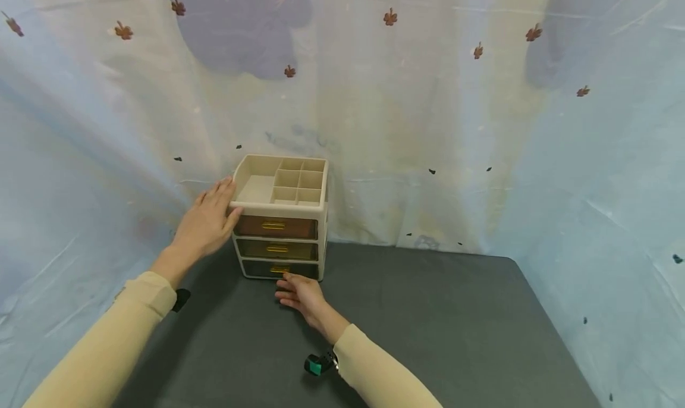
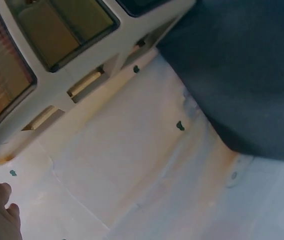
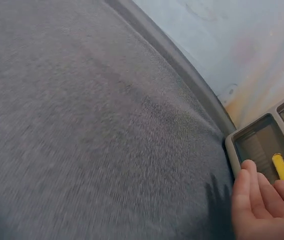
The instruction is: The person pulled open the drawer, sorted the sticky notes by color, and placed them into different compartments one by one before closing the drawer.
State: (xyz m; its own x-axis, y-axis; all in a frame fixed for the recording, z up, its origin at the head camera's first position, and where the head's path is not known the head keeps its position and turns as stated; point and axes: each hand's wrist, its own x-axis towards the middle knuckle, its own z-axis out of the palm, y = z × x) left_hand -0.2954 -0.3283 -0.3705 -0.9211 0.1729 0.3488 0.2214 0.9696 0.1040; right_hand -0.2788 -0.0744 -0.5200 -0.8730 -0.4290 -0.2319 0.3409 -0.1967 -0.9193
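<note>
A cream desktop drawer organizer [image 1: 278, 207] stands against the back curtain, with a compartmented tray on top and three dark see-through drawers below, all shut. My left hand [image 1: 206, 223] lies along its upper left side, fingers extended and thumb near the front corner. In the left wrist view, those fingers [image 2: 0, 202] show at the organizer's edge. My right hand [image 1: 305, 298] is in front of the bottom drawer [image 1: 307, 270], fingertips right at its gold handle [image 1: 277, 269]. The right wrist view shows the fingers loosely bent beside the yellow handle [image 3: 281, 169], not wrapped round it.
The organizer sits near the back edge of a dark grey cloth-covered table [image 1: 428, 313]. A pale patterned curtain [image 1: 374, 128] hangs behind and at both sides. Each wrist wears a dark strapped device, the right one [image 1: 316, 365] close over the table.
</note>
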